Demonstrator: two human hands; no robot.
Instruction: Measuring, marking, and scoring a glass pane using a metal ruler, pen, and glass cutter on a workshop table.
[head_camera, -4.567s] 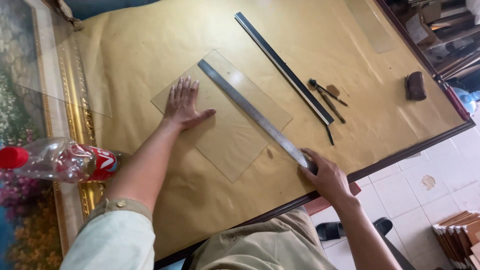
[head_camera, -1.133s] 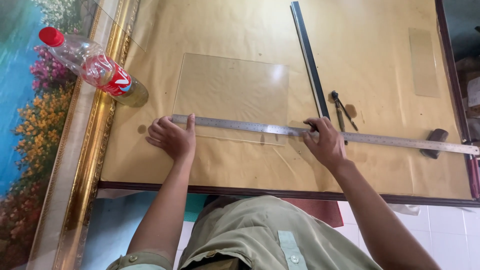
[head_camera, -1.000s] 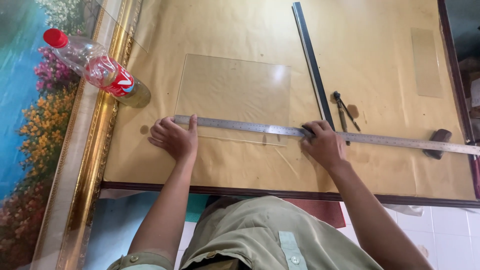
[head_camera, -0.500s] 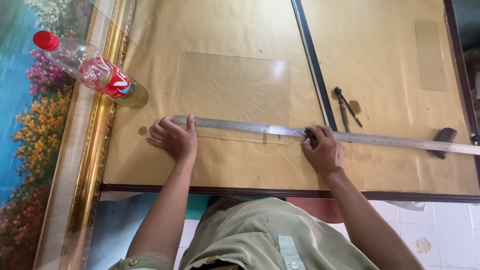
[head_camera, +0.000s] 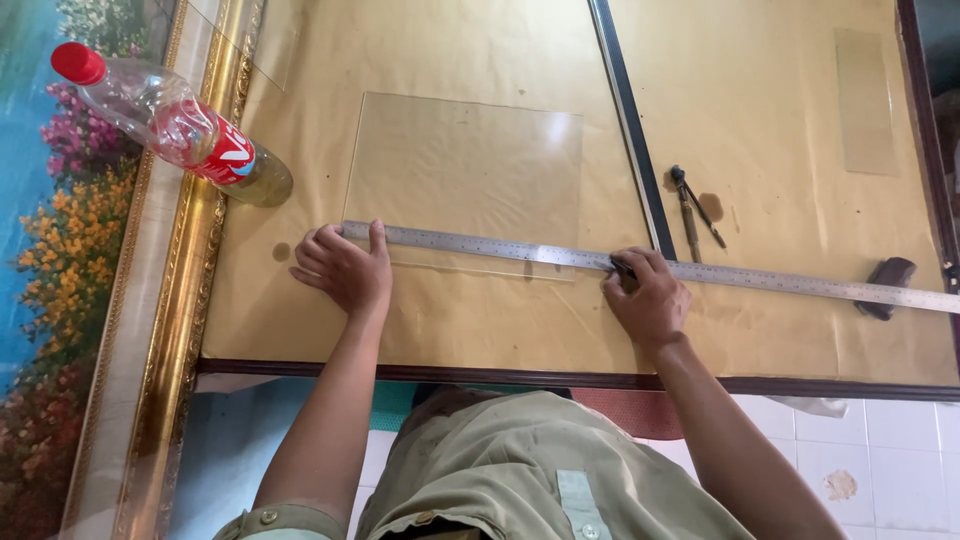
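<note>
The right hand (head_camera: 648, 300) has slid left along the steel ruler (head_camera: 640, 268), its grip now closed on a small dark cutter, while the left hand (head_camera: 345, 268) stays flat, pinning the ruler across the glass pane (head_camera: 465, 170) near the worktop's front edge.

Long flat steel ruler (head_camera: 520, 250): lies across the near edge of the clear rectangular glass pane (head_camera: 465, 170) on the paper-covered table (head_camera: 450, 320). Plastic bottle (head_camera: 170, 125): left of pane. Long dark metal bar (head_camera: 628, 120): right of pane, small hand tools (head_camera: 692, 210) beyond it.
</note>
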